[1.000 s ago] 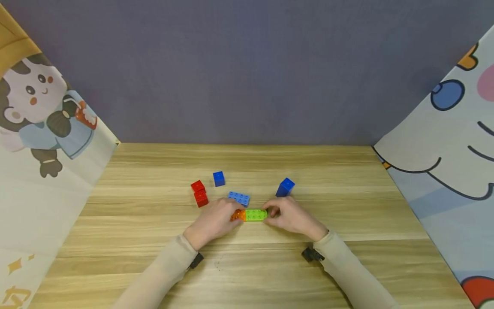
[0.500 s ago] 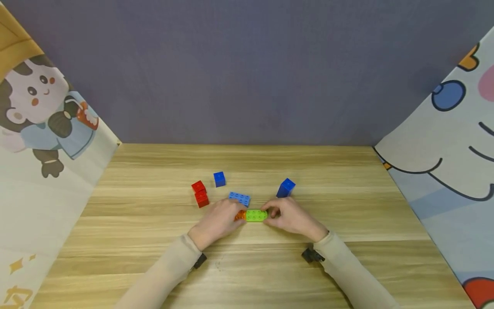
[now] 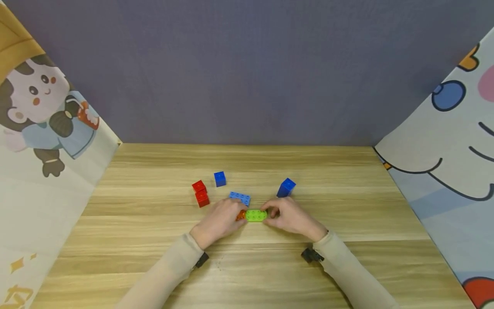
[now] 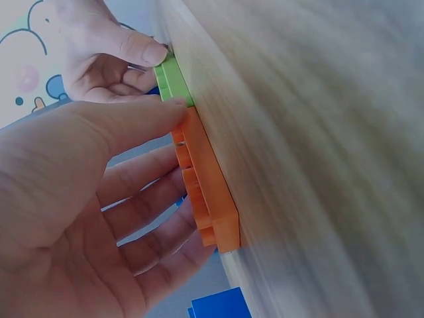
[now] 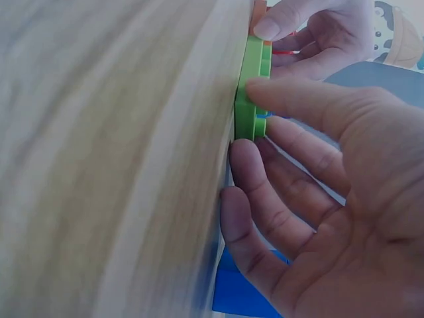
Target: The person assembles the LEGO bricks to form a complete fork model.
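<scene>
An orange building brick (image 4: 211, 182) lies flat on the table, end to end with a lime green building brick (image 3: 256, 215). My left hand (image 3: 221, 218) grips the orange brick near the end that meets the green one, covering much of it in the head view. At the green brick's right end, my right hand (image 3: 292, 215) pinches it between thumb and fingers. The studs of both bricks face up. In the left wrist view the left thumb (image 4: 149, 122) lies along the orange brick's near side, close to the joint.
A light blue studded brick (image 3: 240, 198) lies just behind the hands. Two red bricks (image 3: 200, 194) and a small blue brick (image 3: 220, 179) stand to the back left. A taller blue brick (image 3: 286, 188) is behind the right hand. A grey wall rises at the table's back edge.
My left hand has shifted slightly right along the orange brick, hiding more of it. The right hand holds its place on the green brick.
</scene>
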`<act>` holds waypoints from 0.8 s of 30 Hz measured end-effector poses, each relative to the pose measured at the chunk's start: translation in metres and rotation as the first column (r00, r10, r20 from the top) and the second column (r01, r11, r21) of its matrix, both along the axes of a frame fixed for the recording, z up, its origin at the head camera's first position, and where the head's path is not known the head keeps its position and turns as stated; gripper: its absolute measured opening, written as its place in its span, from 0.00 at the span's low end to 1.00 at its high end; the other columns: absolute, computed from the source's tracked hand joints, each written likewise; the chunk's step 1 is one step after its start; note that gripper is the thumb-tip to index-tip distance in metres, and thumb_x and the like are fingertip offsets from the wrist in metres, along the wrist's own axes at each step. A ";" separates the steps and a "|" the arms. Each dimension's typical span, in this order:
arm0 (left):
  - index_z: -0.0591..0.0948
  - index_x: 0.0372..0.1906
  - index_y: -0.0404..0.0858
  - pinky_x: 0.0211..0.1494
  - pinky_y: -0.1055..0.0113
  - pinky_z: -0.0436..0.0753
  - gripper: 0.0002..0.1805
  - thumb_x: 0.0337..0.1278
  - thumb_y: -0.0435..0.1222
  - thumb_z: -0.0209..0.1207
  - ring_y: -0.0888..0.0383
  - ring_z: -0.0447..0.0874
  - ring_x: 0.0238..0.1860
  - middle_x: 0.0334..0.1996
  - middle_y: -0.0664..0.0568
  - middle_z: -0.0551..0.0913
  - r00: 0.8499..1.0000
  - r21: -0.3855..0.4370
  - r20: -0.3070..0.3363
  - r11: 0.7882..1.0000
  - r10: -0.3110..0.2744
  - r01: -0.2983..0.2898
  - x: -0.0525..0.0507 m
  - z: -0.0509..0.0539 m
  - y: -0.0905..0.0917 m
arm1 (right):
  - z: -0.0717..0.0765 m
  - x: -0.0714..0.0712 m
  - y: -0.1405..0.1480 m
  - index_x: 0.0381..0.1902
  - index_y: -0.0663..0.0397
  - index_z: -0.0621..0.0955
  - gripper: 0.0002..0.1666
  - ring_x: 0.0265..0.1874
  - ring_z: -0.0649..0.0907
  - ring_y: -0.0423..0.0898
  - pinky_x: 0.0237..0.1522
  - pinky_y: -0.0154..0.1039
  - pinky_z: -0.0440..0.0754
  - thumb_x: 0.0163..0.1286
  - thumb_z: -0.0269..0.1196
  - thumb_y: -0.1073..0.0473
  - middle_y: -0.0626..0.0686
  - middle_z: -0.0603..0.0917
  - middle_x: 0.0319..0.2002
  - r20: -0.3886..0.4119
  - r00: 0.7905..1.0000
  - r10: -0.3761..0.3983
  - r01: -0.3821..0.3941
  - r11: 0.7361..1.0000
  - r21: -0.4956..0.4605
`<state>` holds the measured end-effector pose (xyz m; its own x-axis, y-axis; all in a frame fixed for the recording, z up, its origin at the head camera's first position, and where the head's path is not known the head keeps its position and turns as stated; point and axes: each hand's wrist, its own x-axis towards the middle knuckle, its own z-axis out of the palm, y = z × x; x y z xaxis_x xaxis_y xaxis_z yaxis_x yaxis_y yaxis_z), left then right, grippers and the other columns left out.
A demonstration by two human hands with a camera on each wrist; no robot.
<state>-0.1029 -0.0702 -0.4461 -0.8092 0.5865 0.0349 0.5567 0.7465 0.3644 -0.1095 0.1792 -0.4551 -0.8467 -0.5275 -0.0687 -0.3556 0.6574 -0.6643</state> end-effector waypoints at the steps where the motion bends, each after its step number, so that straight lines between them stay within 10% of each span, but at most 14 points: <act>1: 0.91 0.51 0.40 0.46 0.61 0.86 0.15 0.62 0.39 0.75 0.58 0.84 0.39 0.43 0.52 0.91 1.000 0.001 0.000 1.000 0.000 0.000 0.000 0.000 0.000 | 0.000 0.000 0.000 0.53 0.52 0.90 0.18 0.30 0.83 0.33 0.32 0.30 0.84 0.65 0.78 0.60 0.47 0.91 0.40 -0.004 1.000 0.002 -0.002 1.000 -0.002; 12: 0.91 0.51 0.39 0.49 0.60 0.87 0.13 0.63 0.38 0.74 0.55 0.87 0.44 0.46 0.51 0.92 1.000 0.028 0.021 1.000 -0.007 0.007 0.000 0.001 -0.001 | 0.013 -0.011 -0.011 0.53 0.55 0.90 0.14 0.32 0.87 0.36 0.31 0.32 0.85 0.74 0.71 0.56 0.51 0.93 0.43 -0.062 0.998 -0.001 -0.005 0.995 -0.096; 24: 0.91 0.51 0.40 0.52 0.57 0.88 0.13 0.64 0.38 0.74 0.54 0.88 0.50 0.50 0.51 0.91 1.000 0.037 0.019 0.999 -0.014 0.013 0.003 0.004 -0.003 | 0.020 -0.034 -0.036 0.61 0.52 0.87 0.19 0.49 0.90 0.47 0.51 0.46 0.90 0.77 0.68 0.51 0.50 0.91 0.55 0.050 0.994 -0.098 0.105 0.983 -0.153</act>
<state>-0.1004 -0.0736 -0.4424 -0.8021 0.5957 0.0412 0.5590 0.7248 0.4027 -0.1439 0.1429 -0.4347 -0.8946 -0.4459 -0.0298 -0.2616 0.5767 -0.7740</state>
